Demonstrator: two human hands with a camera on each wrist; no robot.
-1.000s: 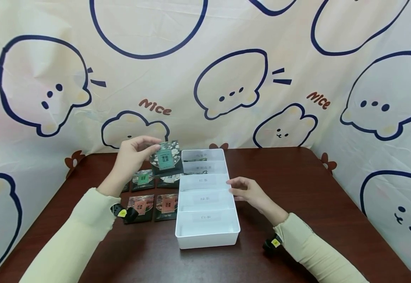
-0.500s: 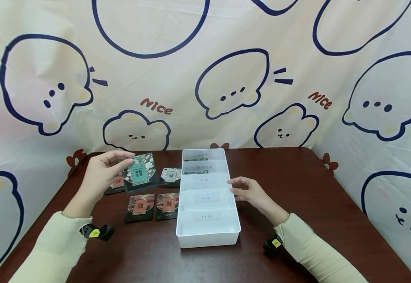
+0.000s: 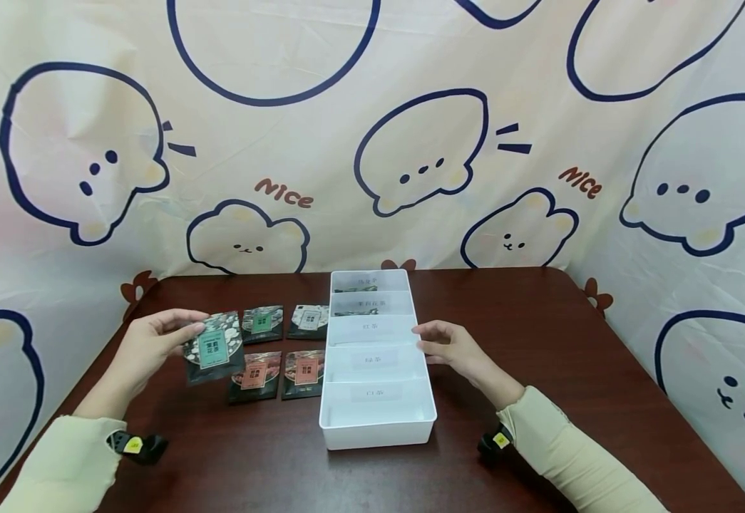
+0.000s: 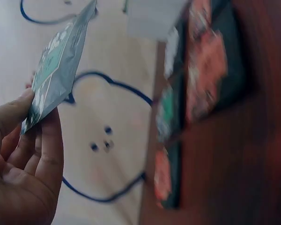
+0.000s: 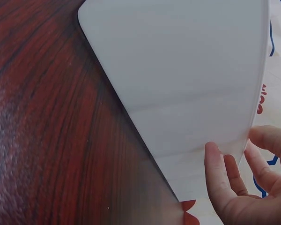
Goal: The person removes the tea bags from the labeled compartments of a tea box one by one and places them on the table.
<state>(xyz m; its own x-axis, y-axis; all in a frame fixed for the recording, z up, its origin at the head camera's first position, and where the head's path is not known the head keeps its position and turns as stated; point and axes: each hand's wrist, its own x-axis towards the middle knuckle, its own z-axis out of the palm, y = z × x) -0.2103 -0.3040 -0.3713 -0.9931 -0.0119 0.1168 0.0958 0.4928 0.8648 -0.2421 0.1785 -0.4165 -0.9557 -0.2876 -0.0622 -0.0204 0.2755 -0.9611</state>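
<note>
In the head view my left hand [image 3: 150,353] pinches a dark tea sachet [image 3: 214,349] with a teal label and white flowers. The sachet is held tilted above the table, left of the others; in the left wrist view it shows nearly edge-on. My right hand [image 3: 462,356] touches the right side of a white divided box [image 3: 378,436] near its rim, fingers loosely bent. Below and beside the held sachet lie a green-label sachet [image 3: 261,323], a white-label sachet [image 3: 310,320] and two red-label sachets, one nearer left [image 3: 254,375] and one nearer the box [image 3: 304,372].
Another red-label sachet [image 4: 163,178] shows in the left wrist view, hidden in the head view. The box's two far compartments hold sachets, only their edges visible [image 3: 356,312]. The brown table [image 3: 513,306] meets a patterned cloth backdrop [image 3: 321,142].
My left hand has carried the teal-label sachet from beside the box's far end, leftward and down toward me, uncovering the green-label sachet. The right hand has stayed at the box.
</note>
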